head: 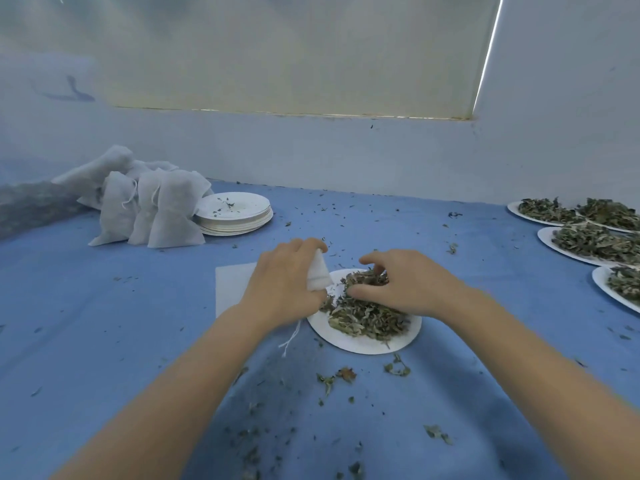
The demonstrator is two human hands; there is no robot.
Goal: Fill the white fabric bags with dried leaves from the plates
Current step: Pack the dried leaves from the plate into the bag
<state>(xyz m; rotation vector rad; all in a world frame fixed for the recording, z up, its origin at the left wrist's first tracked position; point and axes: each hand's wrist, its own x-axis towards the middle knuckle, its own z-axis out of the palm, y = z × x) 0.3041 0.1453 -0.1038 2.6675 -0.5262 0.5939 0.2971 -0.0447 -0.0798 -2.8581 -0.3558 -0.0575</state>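
A white plate [363, 344] with a heap of dried leaves [367, 315] lies in the middle of the blue cloth. My left hand [287, 282] grips the mouth of a small white fabric bag [318, 273] at the plate's left rim; the bag's drawstring [291, 337] trails below my wrist. My right hand [408, 282] reaches over the far side of the heap, its fingers curled into the leaves and gathering a clump. Part of the bag is hidden behind my left hand.
Several filled white bags [152, 209] stand at the back left beside a stack of empty plates [235, 213]. Three more plates of leaves [588, 237] line the right edge. A flat white sheet [232, 285] lies left of my hand. Leaf crumbs [332, 379] litter the cloth.
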